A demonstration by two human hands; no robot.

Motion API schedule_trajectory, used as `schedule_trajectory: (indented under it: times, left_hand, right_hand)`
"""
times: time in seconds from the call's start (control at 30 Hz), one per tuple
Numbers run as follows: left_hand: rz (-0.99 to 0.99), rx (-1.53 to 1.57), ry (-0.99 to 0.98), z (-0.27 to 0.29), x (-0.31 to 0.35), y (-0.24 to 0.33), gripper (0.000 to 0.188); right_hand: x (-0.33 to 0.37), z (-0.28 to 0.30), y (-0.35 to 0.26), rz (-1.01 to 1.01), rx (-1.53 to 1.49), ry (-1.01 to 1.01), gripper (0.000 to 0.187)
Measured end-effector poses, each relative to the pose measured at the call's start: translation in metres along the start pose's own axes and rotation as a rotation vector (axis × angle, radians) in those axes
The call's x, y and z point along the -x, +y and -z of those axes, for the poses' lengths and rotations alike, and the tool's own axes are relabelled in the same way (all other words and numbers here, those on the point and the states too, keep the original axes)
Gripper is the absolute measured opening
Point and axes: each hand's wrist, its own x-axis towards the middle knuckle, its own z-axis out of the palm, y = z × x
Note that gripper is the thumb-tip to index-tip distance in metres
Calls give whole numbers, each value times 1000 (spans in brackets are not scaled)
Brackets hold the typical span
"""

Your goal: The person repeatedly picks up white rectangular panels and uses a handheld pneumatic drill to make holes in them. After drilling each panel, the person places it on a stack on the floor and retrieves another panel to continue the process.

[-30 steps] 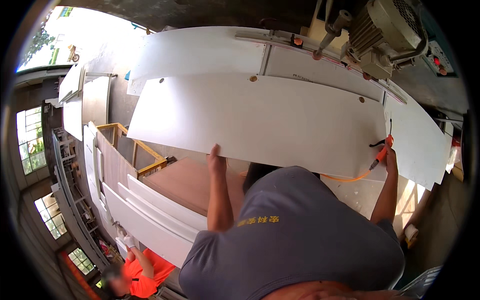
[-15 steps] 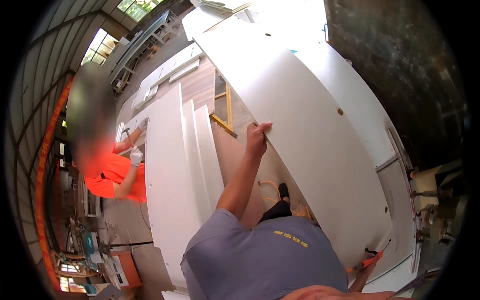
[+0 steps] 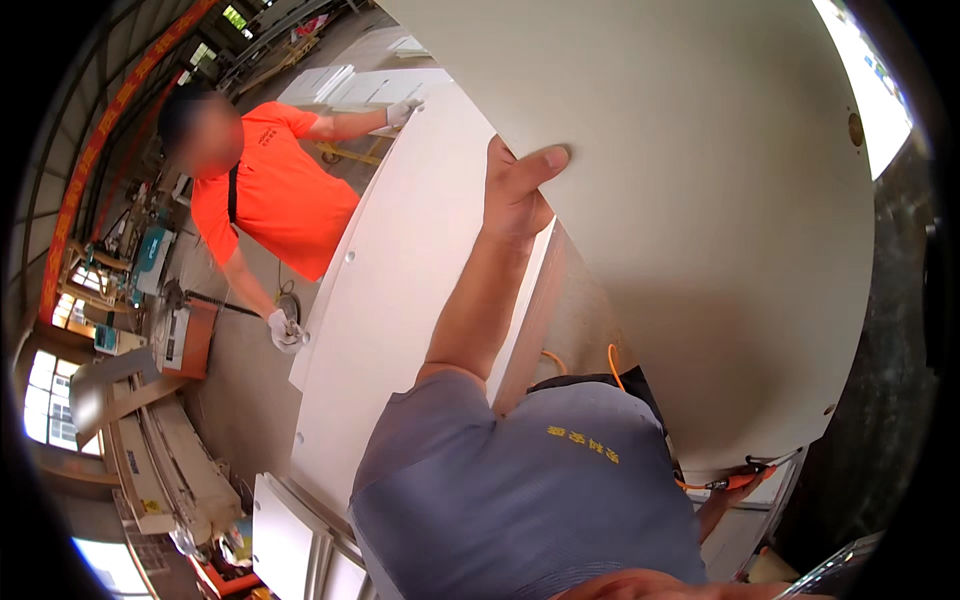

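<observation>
A large pale panel [image 3: 690,230] with round holes along its far right side is raised and tilted close in front of me. My left hand [image 3: 522,190] grips its left edge, thumb on the face and fingers behind. By the near right end of the panel, my right hand [image 3: 738,492] is closed around an orange air blow gun [image 3: 752,480] with a thin dark nozzle. An orange hose [image 3: 616,365] shows in part near my waist. Whether my right hand also touches the panel I cannot tell.
On the left a co-worker in an orange shirt [image 3: 285,195] and white gloves holds the edge of another long white panel [image 3: 400,290]. An orange and white machine [image 3: 185,335] stands behind. More white boards [image 3: 290,540] are at the lower left.
The panel has come up off the white surface and nearer, my left hand rising with it. My view has turned left. The co-worker's hammer no longer shows; both gloved hands are now at the other panel.
</observation>
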Motion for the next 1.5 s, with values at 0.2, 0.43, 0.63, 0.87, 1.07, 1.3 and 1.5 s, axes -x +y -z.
schedule_trajectory:
  times: [0.2, 0.43, 0.63, 0.87, 1.07, 1.3, 1.5]
  left_hand:
    - [-203, -323, 104, 22, -7, 53, 55]
    - [-378, -470, 439, 20, 79, 24, 59]
    - [-553, -551, 1123, -20, 154, -76, 60]
    - [-729, -395, 1619, -35, 230, -213, 53]
    - [-907, -207, 1686, -7, 227, -239, 36]
    - [-1027, -290, 1891, 35, 211, -221, 31]
    - [-1041, -312, 1939, 88, 191, -160, 23]
  right_hand:
    - [-180, -226, 35, -51, -89, -276, 53]
    - [-377, -473, 113, -160, 2, -605, 54]
    - [-398, -698, 145, -196, 157, -1113, 58]
    - [-393, -887, 273, -353, 388, -1435, 54]
    - [-400, -1012, 388, -352, 851, -1541, 44]
    - [-241, -1064, 368, -478, 1014, -1694, 39]
    - [-186, -1114, 421, -498, 1003, -1798, 35]
